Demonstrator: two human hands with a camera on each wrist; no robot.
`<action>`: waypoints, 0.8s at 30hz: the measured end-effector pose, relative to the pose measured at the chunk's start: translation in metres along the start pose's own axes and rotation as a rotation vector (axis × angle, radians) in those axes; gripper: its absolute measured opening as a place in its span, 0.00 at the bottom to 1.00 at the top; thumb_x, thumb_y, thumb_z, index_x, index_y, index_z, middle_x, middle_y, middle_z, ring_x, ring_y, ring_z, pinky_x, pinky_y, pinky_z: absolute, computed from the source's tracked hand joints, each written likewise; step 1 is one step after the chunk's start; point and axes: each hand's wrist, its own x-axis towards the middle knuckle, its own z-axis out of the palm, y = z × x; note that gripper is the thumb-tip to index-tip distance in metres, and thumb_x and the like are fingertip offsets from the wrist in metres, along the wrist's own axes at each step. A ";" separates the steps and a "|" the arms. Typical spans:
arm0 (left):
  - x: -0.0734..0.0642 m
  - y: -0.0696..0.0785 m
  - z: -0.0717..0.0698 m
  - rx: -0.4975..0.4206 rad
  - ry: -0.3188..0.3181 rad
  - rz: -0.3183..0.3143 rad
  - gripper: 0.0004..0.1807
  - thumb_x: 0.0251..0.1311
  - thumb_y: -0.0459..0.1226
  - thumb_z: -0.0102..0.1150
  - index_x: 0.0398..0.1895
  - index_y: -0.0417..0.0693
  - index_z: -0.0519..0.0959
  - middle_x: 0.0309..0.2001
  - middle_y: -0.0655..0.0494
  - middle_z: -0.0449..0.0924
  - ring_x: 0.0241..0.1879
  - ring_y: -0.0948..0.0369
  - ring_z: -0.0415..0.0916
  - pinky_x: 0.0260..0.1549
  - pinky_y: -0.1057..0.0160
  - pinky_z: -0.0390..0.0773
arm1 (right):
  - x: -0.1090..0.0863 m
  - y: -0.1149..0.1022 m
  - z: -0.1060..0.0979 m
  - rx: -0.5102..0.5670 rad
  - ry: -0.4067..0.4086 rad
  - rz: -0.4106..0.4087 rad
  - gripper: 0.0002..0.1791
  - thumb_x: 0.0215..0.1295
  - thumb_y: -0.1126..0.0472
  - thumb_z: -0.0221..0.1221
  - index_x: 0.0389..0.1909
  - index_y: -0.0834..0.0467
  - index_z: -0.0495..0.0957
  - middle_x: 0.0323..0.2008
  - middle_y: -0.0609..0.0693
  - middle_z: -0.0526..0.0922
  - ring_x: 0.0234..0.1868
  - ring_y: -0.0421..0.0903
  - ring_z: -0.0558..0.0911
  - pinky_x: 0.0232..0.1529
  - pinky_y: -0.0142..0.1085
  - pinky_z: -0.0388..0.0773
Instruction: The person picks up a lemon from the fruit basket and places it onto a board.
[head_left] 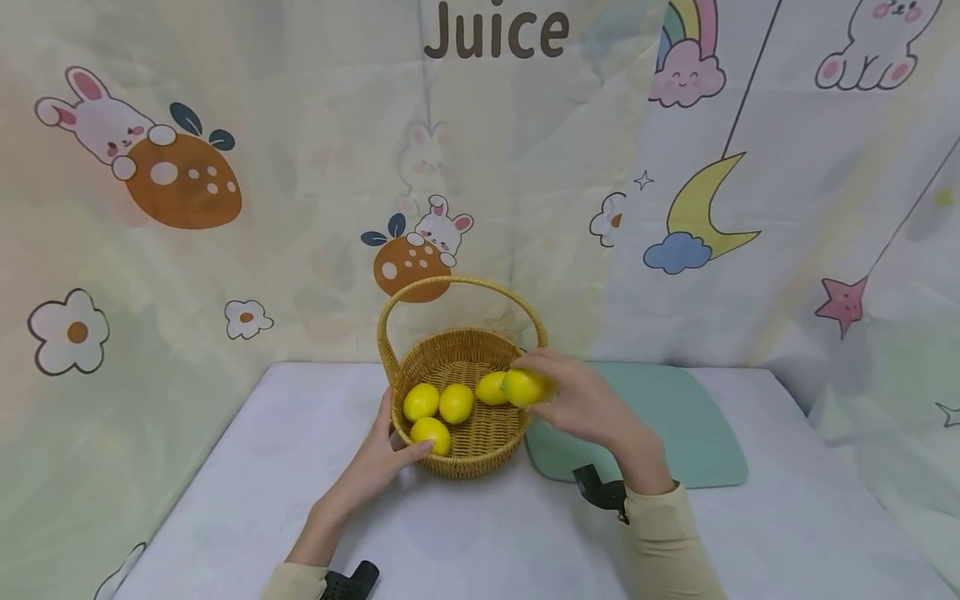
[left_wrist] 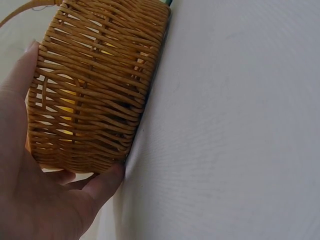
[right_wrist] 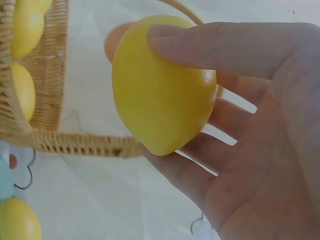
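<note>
A wicker basket (head_left: 468, 462) with a tall handle stands on the table, several yellow lemons (head_left: 456, 404) inside it. My left hand (head_left: 378, 454) grips the basket's left side, thumb over the front rim beside one lemon and fingers along the outer wall. Over the basket's right rim, my right hand (head_left: 581, 400) holds another lemon (right_wrist: 162, 85) between thumb and fingers. In the right wrist view this lemon is clear of the basket wall. The left wrist view shows the left hand (left_wrist: 55, 195) against the woven side.
A pale green cutting board (head_left: 675, 433) lies right of the basket, partly behind the right hand. Another lemon (right_wrist: 19, 220) shows at the lower left of the right wrist view, beside a green patch. A printed cloth (head_left: 315, 208) hangs behind the white table (head_left: 480, 542).
</note>
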 end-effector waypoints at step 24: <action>0.001 -0.002 0.000 0.007 0.003 -0.027 0.62 0.57 0.56 0.68 0.76 0.80 0.27 0.81 0.64 0.30 0.81 0.51 0.36 0.72 0.30 0.41 | -0.018 0.055 -0.036 -0.001 0.160 0.123 0.29 0.53 0.70 0.70 0.59 0.58 0.78 0.59 0.55 0.79 0.60 0.56 0.76 0.62 0.57 0.72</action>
